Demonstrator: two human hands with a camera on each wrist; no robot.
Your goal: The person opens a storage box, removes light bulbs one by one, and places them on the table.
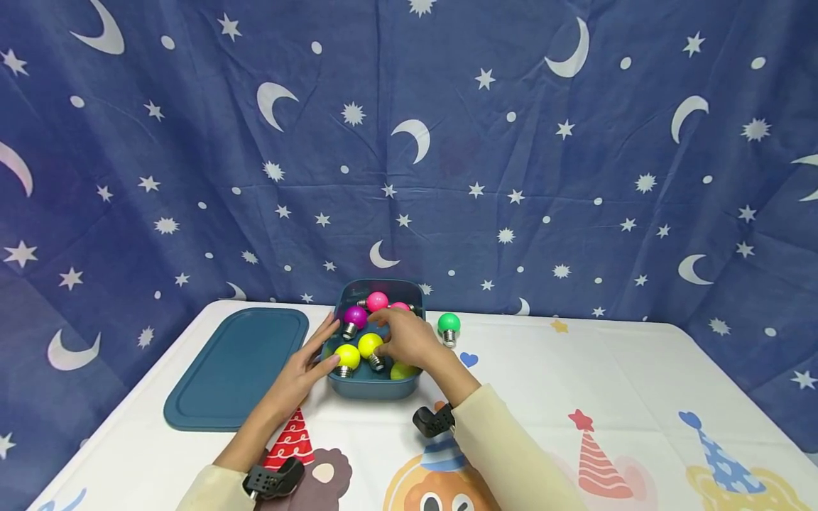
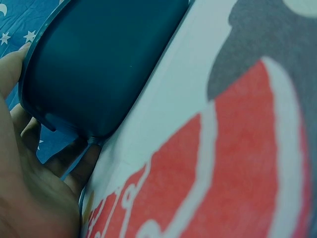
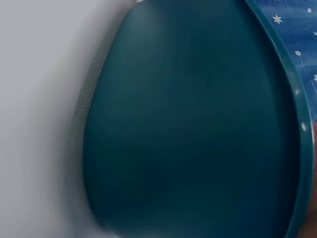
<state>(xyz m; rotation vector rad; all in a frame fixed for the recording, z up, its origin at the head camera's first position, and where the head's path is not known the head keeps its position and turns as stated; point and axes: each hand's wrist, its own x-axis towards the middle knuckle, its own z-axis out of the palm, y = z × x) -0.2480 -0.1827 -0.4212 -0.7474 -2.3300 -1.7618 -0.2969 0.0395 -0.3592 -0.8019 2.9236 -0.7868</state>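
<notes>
Yellow, pink, purple bulbs [image 1: 370,344] lay in blue bin [image 1: 373,389].
Glossy, round; bases silver, ridged. Left hand [image 1: 299,376] touched bin's left side, fingers straight; right hand [image 1: 409,339] inside, couldn't tell its grip.

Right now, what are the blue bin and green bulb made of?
The blue bin looks like smooth plastic: its rim shines softly. The green bulb has a smooth, even globe, perhaps plastic or glass; its silvery, ridged base suggests metal.

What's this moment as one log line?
left hand touching blue bin | right hand over bin, beside yellow light bulb | green light bulb right of bin | blue lid off, left of bin
</notes>
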